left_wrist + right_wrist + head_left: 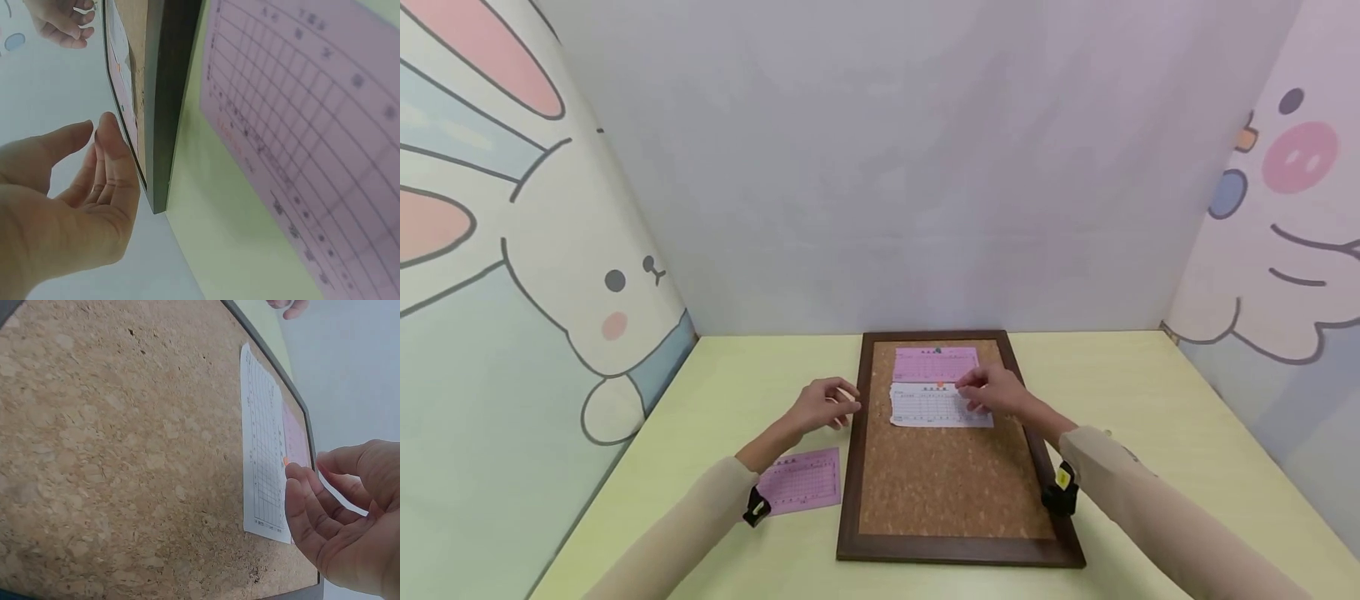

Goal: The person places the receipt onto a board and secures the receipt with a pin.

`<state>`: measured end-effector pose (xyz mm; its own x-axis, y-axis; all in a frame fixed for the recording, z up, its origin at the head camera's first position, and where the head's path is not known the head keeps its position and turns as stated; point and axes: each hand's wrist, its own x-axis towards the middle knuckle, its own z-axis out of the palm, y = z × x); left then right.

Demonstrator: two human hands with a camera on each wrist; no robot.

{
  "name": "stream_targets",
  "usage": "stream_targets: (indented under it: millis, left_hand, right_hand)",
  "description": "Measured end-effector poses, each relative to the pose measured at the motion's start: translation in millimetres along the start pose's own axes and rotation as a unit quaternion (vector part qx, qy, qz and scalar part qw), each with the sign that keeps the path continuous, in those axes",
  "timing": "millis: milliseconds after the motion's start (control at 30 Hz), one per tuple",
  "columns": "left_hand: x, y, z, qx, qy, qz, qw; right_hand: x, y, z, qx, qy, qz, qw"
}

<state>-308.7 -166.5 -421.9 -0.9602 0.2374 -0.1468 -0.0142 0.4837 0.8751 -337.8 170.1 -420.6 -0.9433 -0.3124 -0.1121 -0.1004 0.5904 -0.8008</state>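
Two printed forms lie on the upper half of a cork board (955, 483) on the worktop (1135, 392): a pink form (932, 364) with a green pin (937, 351) at its top edge and, just below, a white form (925, 408) with an orange pin (940, 384). The right hand (996, 391) is over the white form's right side, fingers loosely bent, thumb apart, gripping nothing visible. Beside the frame's left edge the left hand (824, 404) is loosely curved and empty, near a loose pink sheet (811, 483).
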Motion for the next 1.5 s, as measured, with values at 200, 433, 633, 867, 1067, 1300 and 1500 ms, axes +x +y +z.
stream_targets:
  millis: [200,433,633,867,1067,1300,1500]
  left_hand:
    - [-19.1,-9.1,-14.3,0.025,0.015,-0.013,0.9995]
    - [-40.9,-28.3,-28.8,0.025,0.02,-0.026,0.9991]
    - [-54.8,-43.1,-35.6,0.018,0.023,-0.037,0.9989]
    - [-65.8,-47.6,-39.1,0.013,0.041,-0.047,0.998]
    - [-74.0,-52.9,-40.9,0.016,0.058,-0.069,0.9958]
    - [-81.4,-61.6,-44.2,-0.004,0.082,-0.085,0.993]
    - [-93.4,-72.7,-52.1,-0.013,0.094,-0.098,0.9906]
  right_hand:
    - [-4.6,-4.1,2.4,0.021,-0.022,-0.021,0.999]
    - [-6.8,-5.5,9.8,0.032,-0.043,-0.027,0.998]
    - [-9.7,-6.9,15.2,0.018,-0.059,-0.021,0.998]
    - [-10.8,-12.2,18.5,0.002,-0.061,-0.013,0.998]
    - [-11.7,-17.0,23.9,-0.006,-0.072,-0.01,0.997]
    - [-14.7,-21.2,28.2,0.017,-0.101,-0.029,0.994]
    - [-15.6,-27.8,33.5,0.034,-0.116,-0.037,0.992]
